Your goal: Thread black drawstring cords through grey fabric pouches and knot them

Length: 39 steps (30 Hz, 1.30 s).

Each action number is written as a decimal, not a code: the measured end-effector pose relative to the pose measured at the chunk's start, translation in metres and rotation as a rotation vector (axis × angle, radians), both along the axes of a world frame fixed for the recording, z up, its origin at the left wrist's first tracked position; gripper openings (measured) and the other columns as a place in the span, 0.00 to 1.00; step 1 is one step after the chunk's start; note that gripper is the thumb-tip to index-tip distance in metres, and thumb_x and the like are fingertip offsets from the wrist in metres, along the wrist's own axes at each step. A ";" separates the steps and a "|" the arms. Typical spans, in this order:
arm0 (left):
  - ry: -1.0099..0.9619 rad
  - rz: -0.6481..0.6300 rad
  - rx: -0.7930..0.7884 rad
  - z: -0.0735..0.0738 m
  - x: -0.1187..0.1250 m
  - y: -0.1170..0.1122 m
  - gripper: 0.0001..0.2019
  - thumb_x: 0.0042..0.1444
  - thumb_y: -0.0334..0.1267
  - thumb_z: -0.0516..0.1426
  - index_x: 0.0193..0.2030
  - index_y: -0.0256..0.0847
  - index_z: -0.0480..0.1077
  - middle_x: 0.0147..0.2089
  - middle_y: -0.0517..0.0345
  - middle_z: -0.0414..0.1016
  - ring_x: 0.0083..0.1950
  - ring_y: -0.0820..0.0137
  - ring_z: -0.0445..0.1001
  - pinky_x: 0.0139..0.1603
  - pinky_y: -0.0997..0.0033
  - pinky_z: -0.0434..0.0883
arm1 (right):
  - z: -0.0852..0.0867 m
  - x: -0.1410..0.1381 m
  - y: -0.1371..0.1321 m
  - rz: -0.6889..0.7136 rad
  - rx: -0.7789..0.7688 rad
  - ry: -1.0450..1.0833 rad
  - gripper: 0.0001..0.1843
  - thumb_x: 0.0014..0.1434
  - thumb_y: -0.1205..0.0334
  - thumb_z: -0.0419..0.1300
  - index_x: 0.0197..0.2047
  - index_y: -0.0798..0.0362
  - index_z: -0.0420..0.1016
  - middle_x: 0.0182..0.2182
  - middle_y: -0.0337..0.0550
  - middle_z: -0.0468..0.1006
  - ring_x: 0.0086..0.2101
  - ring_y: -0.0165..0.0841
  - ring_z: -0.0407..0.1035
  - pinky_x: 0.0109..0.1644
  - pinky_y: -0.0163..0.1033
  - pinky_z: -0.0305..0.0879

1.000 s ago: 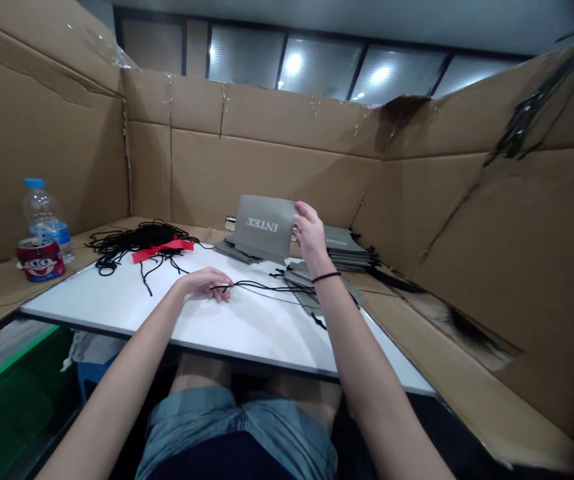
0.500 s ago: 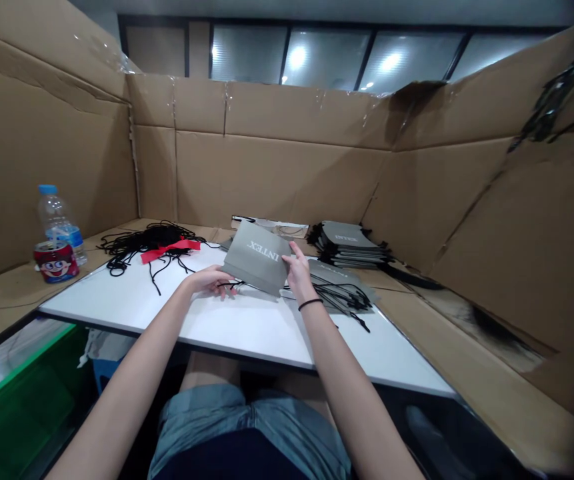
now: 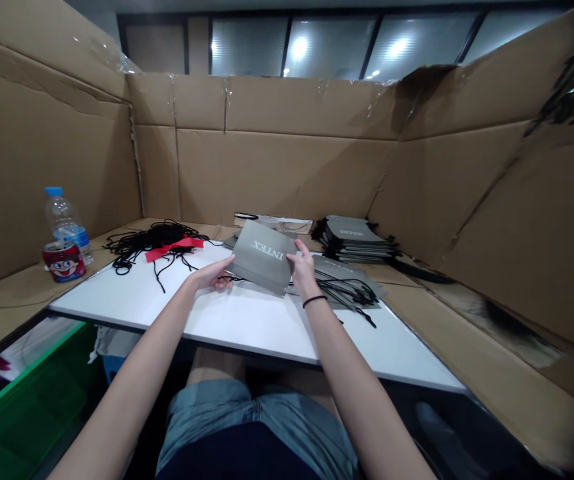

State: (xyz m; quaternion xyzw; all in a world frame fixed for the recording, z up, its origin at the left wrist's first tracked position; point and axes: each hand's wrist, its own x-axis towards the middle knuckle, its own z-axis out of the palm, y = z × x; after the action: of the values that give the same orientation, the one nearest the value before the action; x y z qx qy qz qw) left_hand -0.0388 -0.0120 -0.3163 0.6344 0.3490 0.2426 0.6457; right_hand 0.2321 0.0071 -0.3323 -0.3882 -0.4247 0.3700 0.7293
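Both hands hold a flat grey paper bag (image 3: 261, 259) with "INTEX" printed in white, tilted above the white board. My left hand (image 3: 215, 273) is closed on its lower left corner, thumb on the near face and the other fingers partly hidden behind. On the right edge, my right hand (image 3: 303, 268) pinches the bag. Thin black cord (image 3: 234, 279) shows below the bag by the left fingers. Beside my right wrist lie more grey bags (image 3: 334, 268) with black cord handles (image 3: 349, 293) spread over them.
A heap of black cords (image 3: 154, 240) with a red strip (image 3: 174, 248) lies left on the white board (image 3: 261, 327). A stack of grey bags (image 3: 351, 237) stands back right. A bottle (image 3: 61, 213) and red can (image 3: 64, 262) stand left. Cardboard walls (image 3: 277, 160) enclose the table; a green bin (image 3: 37, 400) is below.
The bag and both hands stay nearly the same, with a slight shift of the fingers and the bag's tilt. The whole view has shifted slightly.
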 end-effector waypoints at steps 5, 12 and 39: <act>-0.015 0.012 0.117 0.000 -0.003 -0.001 0.24 0.50 0.56 0.60 0.20 0.36 0.64 0.20 0.53 0.69 0.17 0.80 0.55 0.19 0.74 0.52 | 0.006 -0.007 -0.007 0.048 -0.059 -0.048 0.40 0.43 0.61 0.62 0.62 0.47 0.62 0.58 0.44 0.67 0.45 0.32 0.70 0.46 0.36 0.69; -0.279 0.315 -0.041 0.004 -0.001 0.001 0.19 0.55 0.51 0.58 0.26 0.40 0.58 0.20 0.58 0.68 0.15 0.81 0.56 0.16 0.78 0.51 | 0.014 -0.018 -0.015 0.168 -0.165 -0.074 0.30 0.54 0.51 0.52 0.61 0.39 0.58 0.60 0.42 0.63 0.35 0.29 0.71 0.40 0.39 0.71; -0.138 1.002 0.109 -0.004 -0.011 0.017 0.12 0.58 0.44 0.55 0.30 0.39 0.62 0.27 0.59 0.68 0.27 0.74 0.68 0.27 0.77 0.66 | -0.003 -0.049 -0.044 0.085 -0.020 -1.592 0.10 0.60 0.70 0.51 0.34 0.58 0.74 0.38 0.52 0.73 0.41 0.36 0.65 0.47 0.36 0.58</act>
State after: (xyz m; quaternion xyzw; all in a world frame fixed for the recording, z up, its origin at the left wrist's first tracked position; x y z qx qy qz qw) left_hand -0.0499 0.0053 -0.3202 0.4044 0.5537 0.5819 0.4373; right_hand 0.1834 -0.0367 -0.3349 -0.5258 -0.8293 0.0128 0.1889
